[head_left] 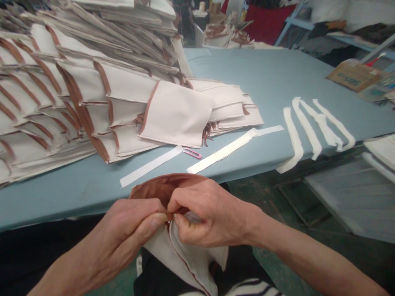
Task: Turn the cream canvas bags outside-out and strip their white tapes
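Observation:
Over my lap, at the table's front edge, I hold a cream fabric bag [197, 261] with brown edging and a brown inner side [160, 187]. My left hand [126, 230] is closed, its thumb and forefinger pinching the bag's brown edge. Right beside it, my right hand [212, 213] pinches the same edge between thumb and bent forefinger. The fingertips of both hands nearly meet there. Whether a small thing is also between them is hidden. Beyond the hands, a white strip [151, 166] lies by a small pink pin-like item [193, 153].
Large stacks of cream bags with brown edging [89, 94] cover the table's left side. One bag [179, 113] lies across the front. Another pale strip [222, 152] lies nearby, with several more [305, 127] at the right edge. A cardboard box [354, 76] stands far right.

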`<move>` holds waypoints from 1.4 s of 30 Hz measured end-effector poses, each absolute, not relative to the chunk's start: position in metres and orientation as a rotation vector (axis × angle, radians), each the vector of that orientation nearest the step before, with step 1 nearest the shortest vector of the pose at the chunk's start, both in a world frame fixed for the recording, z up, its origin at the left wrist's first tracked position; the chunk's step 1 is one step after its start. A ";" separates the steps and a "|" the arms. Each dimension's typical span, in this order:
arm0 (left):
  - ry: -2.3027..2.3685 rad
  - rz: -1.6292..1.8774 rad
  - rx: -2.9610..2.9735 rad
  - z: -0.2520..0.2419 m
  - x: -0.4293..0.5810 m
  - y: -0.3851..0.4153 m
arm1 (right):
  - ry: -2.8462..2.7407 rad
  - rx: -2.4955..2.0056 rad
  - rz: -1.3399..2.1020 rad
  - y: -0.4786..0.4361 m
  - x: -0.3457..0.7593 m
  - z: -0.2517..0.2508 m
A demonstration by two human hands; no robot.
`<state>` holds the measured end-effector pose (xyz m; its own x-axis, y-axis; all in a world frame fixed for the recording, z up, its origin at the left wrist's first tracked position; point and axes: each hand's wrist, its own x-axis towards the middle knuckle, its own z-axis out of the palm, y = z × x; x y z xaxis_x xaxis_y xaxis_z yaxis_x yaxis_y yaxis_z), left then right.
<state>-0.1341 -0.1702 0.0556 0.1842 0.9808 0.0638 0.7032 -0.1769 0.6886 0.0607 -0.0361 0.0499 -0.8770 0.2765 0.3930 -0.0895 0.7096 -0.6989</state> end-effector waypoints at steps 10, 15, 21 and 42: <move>1.467 0.764 2.428 0.039 -0.131 -0.177 | -2.370 -0.105 1.299 -0.035 0.068 0.036; 1.410 0.794 2.268 0.043 -0.129 -0.174 | -2.277 -0.071 1.326 -0.035 0.071 0.040; 1.472 0.780 2.103 0.056 -0.124 -0.175 | -2.135 -0.140 1.830 -0.029 0.076 0.044; 1.454 0.653 1.772 0.067 -0.141 -0.174 | -2.425 -0.007 1.259 -0.018 0.084 0.046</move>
<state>-0.1414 -0.1736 0.0665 0.2279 0.9713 -0.0676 0.5944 -0.0838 0.7998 0.0837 -0.0184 0.0460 -0.9173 0.1879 0.3510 -0.1790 0.5929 -0.7851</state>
